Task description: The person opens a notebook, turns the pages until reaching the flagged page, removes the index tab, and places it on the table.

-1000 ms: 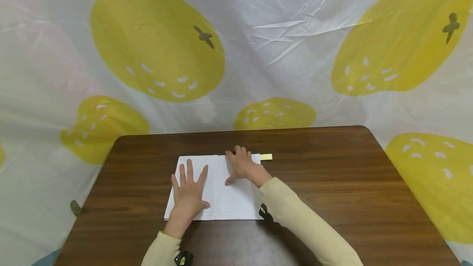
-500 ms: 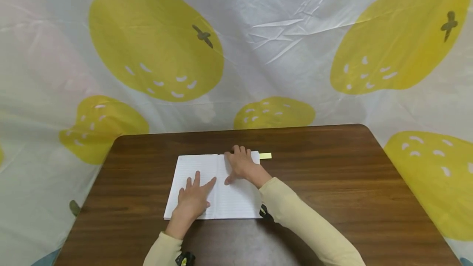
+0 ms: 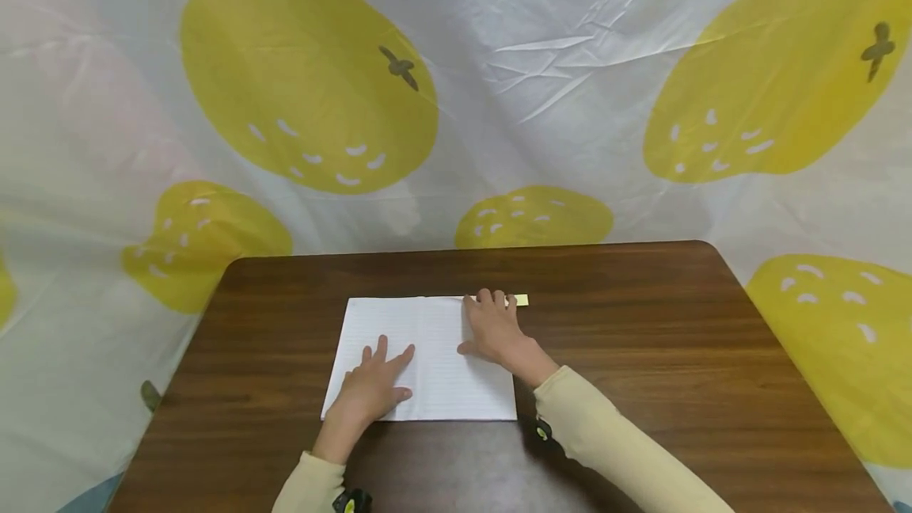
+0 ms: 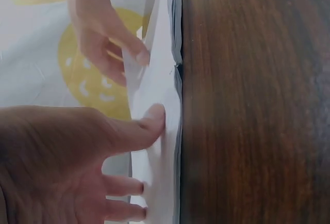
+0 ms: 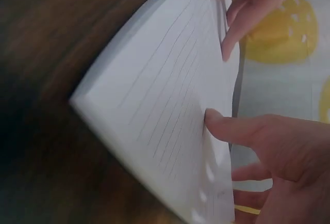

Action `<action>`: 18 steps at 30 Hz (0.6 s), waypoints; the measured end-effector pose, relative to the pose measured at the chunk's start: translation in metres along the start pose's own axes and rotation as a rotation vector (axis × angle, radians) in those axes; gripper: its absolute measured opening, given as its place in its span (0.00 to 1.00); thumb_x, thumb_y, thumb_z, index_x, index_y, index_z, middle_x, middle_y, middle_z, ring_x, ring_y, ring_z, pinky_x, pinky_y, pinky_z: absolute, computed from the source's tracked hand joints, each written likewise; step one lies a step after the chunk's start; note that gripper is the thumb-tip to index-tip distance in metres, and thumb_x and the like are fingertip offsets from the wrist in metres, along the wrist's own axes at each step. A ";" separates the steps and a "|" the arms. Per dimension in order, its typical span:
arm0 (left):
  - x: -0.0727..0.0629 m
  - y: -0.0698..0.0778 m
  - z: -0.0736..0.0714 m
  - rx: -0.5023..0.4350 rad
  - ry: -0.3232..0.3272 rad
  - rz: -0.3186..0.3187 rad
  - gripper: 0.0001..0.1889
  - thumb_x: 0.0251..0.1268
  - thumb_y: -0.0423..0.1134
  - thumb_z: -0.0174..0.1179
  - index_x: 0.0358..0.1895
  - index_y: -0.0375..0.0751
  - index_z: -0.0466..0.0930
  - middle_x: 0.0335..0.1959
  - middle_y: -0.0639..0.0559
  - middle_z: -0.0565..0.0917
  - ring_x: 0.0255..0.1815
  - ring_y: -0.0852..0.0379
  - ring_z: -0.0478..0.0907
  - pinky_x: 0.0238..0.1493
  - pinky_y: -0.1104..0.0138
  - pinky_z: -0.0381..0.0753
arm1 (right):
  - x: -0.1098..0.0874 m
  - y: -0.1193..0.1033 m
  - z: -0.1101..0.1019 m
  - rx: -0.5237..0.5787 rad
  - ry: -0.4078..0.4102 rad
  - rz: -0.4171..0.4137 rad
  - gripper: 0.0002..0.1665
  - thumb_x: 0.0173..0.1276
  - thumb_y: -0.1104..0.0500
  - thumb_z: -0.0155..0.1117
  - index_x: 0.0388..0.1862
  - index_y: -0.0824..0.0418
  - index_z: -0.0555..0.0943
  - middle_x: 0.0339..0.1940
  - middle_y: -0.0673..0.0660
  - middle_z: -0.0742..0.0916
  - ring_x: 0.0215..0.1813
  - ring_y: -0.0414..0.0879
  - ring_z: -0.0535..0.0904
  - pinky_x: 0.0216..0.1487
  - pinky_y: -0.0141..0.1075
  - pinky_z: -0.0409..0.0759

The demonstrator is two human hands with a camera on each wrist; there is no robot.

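An open notebook [image 3: 466, 394] with ruled white pages lies flat on the table. Fingers spread, my left hand [image 3: 369, 390] rests on the left page, its index finger pointing at the centre fold. My right hand [image 3: 495, 332] lies over the upper outer part of the right page, with slightly bent fingers at the top edge and the thumb on the paper. Beside those fingers, a pale yellow sticky tab [image 3: 522, 300] sticks out past the page, partly covered. In the right wrist view, the right thumb [image 5: 216, 123] touches the lined page.
The brown wooden table [image 3: 641, 323] extends around the notebook on all sides. Behind it hangs a white curtain [image 3: 463, 141] printed with large yellow fruit. Each wrist carries a small black device, such as the right wrist device [image 3: 544, 428].
My left hand has slid nearer and towards the centre fold, its fingers coming closer together. My right hand has moved right along the page's top, over part of the yellow tab.
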State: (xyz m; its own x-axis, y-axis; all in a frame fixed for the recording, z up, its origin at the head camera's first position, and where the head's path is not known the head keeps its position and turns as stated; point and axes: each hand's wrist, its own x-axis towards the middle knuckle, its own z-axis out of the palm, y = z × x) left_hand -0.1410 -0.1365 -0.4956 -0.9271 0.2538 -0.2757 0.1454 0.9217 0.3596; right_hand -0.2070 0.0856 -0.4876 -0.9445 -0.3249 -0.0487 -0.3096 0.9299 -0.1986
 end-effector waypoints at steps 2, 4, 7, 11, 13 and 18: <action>-0.002 0.000 0.000 -0.005 0.008 0.002 0.34 0.67 0.45 0.67 0.76 0.47 0.68 0.78 0.26 0.56 0.76 0.22 0.56 0.62 0.27 0.65 | -0.004 0.006 0.000 0.031 0.009 -0.008 0.49 0.56 0.45 0.81 0.71 0.65 0.72 0.62 0.68 0.76 0.63 0.67 0.69 0.64 0.61 0.63; -0.004 0.001 -0.001 -0.009 0.018 0.006 0.34 0.67 0.45 0.66 0.75 0.47 0.68 0.78 0.26 0.57 0.76 0.21 0.57 0.62 0.27 0.65 | -0.008 0.011 0.002 0.050 0.034 -0.019 0.48 0.56 0.47 0.81 0.71 0.65 0.72 0.62 0.69 0.77 0.60 0.66 0.69 0.60 0.59 0.66; -0.006 0.002 -0.001 -0.012 0.031 0.012 0.34 0.67 0.45 0.66 0.75 0.46 0.69 0.78 0.25 0.57 0.75 0.21 0.57 0.61 0.26 0.65 | -0.012 0.018 0.004 0.075 0.073 -0.032 0.47 0.56 0.50 0.81 0.71 0.66 0.73 0.60 0.70 0.78 0.59 0.67 0.71 0.57 0.58 0.69; -0.006 0.002 0.000 -0.023 0.043 0.016 0.33 0.67 0.45 0.66 0.75 0.46 0.69 0.78 0.25 0.58 0.75 0.20 0.57 0.61 0.26 0.65 | -0.015 0.027 0.008 0.118 0.113 -0.042 0.47 0.57 0.52 0.81 0.71 0.68 0.71 0.58 0.71 0.79 0.58 0.69 0.74 0.59 0.59 0.72; -0.006 0.002 0.000 -0.029 0.044 0.013 0.33 0.67 0.45 0.66 0.75 0.46 0.69 0.78 0.25 0.58 0.75 0.20 0.57 0.61 0.26 0.64 | -0.018 0.030 0.011 0.152 0.142 -0.051 0.48 0.57 0.54 0.81 0.72 0.69 0.69 0.56 0.71 0.79 0.57 0.68 0.76 0.58 0.59 0.74; -0.005 0.002 0.000 -0.038 0.041 0.009 0.33 0.67 0.45 0.66 0.75 0.47 0.69 0.78 0.26 0.57 0.76 0.21 0.56 0.62 0.25 0.63 | -0.026 0.038 0.017 0.234 0.256 -0.106 0.50 0.57 0.62 0.79 0.74 0.72 0.62 0.52 0.74 0.81 0.52 0.68 0.80 0.56 0.58 0.79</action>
State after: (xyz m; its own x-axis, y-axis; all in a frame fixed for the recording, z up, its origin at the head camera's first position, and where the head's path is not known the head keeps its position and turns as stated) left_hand -0.1357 -0.1355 -0.4935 -0.9392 0.2490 -0.2363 0.1411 0.9076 0.3955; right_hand -0.1923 0.1261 -0.5109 -0.9145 -0.3364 0.2247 -0.4019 0.8192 -0.4093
